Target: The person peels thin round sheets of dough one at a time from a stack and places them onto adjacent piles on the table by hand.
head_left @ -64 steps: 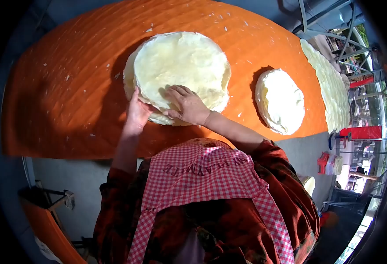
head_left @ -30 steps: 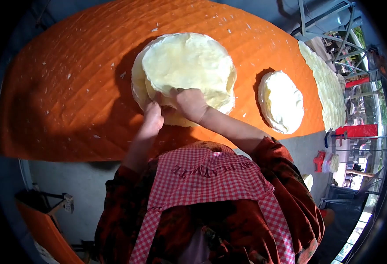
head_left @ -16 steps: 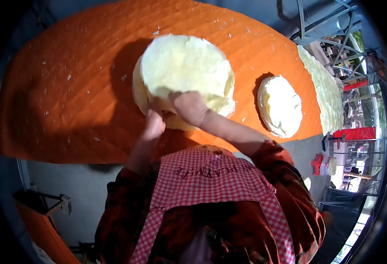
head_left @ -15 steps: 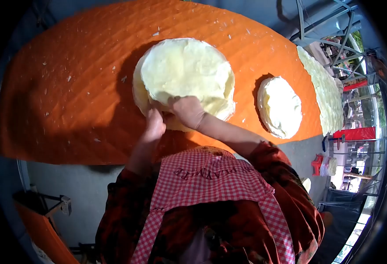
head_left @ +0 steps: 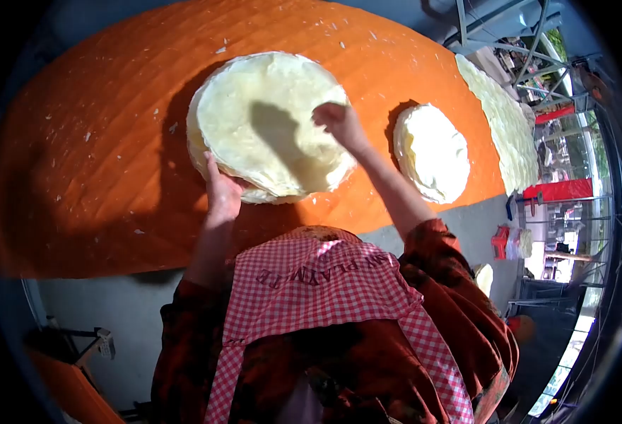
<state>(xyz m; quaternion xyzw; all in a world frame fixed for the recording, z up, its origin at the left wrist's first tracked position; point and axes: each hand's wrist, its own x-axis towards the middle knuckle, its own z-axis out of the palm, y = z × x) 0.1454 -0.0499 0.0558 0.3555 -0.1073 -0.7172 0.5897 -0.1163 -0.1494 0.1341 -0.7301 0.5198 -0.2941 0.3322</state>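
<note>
A stack of thin, round, pale dough sheets (head_left: 265, 106) lies on the orange quilted cover, its edges ragged and layered. My left hand (head_left: 223, 189) is at the near left edge of this stack, with one digit up along the side and the others bent round the rim, partly hidden. Over the right part of the stack, my right hand (head_left: 339, 121) is lifted with loosely curled fingers slightly apart. Nothing shows in it, and its shadow falls across the top sheet.
A smaller pale, folded round pile (head_left: 432, 153) sits to the right on the orange cover (head_left: 113, 148). Beyond it, a pale rippled sheet (head_left: 498, 120) drapes the table's right end. White flakes are scattered about. A red stool (head_left: 500, 242) stands on the floor at right.
My right hand has risen from the near edge and moved up and right above the stack. My left hand remains at the near edge, slightly farther left. The whole view has shifted a little.
</note>
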